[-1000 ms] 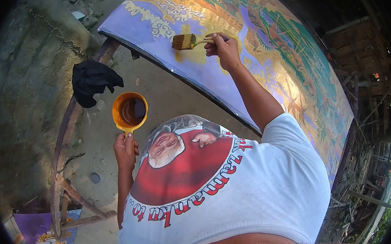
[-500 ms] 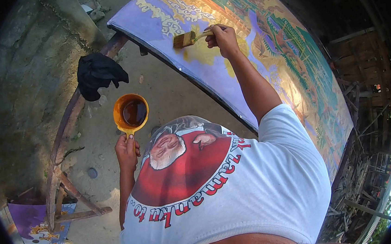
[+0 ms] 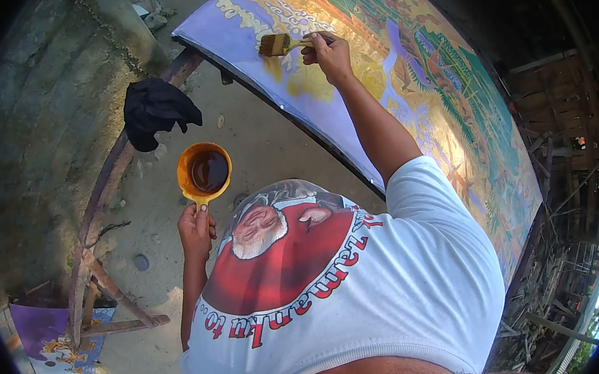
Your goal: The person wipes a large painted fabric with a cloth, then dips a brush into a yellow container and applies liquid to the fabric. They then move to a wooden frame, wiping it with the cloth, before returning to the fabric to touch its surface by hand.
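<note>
A yellow-orange dipper [image 3: 204, 171] with dark reddish-brown liquid inside is held by its handle in my left hand [image 3: 196, 231], over the ground. My right hand [image 3: 327, 55] is closed round the handle of a wide brush [image 3: 275, 45], whose bristles point left, over or on the upper left part of a large painted sheet [image 3: 293, 109]. Whether the bristles touch the surface cannot be made out. Yellowish-brown wet-looking patches show on the purple area just below the brush.
A black cloth [image 3: 155, 113] hangs on a curved wooden beam [image 3: 96, 205] at left. A smaller painted piece [image 3: 60, 340] lies at lower left. Beyond the big painting's right edge stand wooden slats and stacked sticks [image 3: 570, 263]. A concrete wall [image 3: 41, 88] rises at upper left.
The brush in my right hand has moved slightly up and to the left across the painting. My left hand still holds the dipper in nearly the same place.
</note>
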A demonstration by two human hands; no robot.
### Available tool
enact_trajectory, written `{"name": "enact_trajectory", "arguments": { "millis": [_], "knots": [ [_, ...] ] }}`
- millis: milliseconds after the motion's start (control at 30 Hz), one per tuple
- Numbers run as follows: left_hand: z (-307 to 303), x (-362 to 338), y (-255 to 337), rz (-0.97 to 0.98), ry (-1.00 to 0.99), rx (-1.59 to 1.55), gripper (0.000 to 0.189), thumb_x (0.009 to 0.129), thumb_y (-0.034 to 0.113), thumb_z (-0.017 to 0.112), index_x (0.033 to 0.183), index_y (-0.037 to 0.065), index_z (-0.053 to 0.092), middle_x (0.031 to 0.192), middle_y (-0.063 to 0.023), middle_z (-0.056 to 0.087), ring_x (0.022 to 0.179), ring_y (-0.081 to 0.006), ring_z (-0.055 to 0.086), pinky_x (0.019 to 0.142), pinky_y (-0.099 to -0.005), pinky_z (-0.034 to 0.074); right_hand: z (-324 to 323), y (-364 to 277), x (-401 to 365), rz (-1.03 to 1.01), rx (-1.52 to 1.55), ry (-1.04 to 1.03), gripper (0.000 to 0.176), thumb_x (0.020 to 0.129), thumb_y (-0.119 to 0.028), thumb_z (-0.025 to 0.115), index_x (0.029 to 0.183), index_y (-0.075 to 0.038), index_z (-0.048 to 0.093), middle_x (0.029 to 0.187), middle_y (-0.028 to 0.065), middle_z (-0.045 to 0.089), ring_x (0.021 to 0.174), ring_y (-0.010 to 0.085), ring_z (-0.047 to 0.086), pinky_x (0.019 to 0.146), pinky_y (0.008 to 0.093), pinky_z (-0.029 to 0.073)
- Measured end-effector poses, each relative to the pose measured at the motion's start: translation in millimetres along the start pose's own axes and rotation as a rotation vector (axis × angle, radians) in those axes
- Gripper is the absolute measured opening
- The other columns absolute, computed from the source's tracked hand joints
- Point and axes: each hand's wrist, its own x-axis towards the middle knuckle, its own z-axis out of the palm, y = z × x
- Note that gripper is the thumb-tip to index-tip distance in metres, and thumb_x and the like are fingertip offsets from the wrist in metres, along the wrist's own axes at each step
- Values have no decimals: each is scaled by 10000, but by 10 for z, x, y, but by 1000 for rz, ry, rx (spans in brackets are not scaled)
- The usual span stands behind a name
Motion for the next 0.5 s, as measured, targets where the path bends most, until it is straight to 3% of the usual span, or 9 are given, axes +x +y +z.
{"name": "enact_trajectory", "arguments": {
  "millis": [333, 500],
  "knots": [
    [-48, -15, -6, -6, 13, -26, 246, 1014, 241, 567, 1044, -2, 572, 672, -19, 552, 479, -62, 468, 439, -222, 386, -253, -239, -307, 0, -239, -178, 290, 996, -191, 552, 978, 70, 676, 718, 118, 671, 530, 144, 620, 499, 271, 513],
    [-88, 15, -15, -19, 3, 7, 253, 1013, 240, 567, 1060, -9, 570, 676, -18, 555, 481, -60, 468, 442, -219, 386, -4, -418, -276, -95, -145, -298, 251, 1014, -188, 595, 1143, 3, 694, 907, 110, 719, 773, 139, 697, 709, 273, 588]
  ]
}}
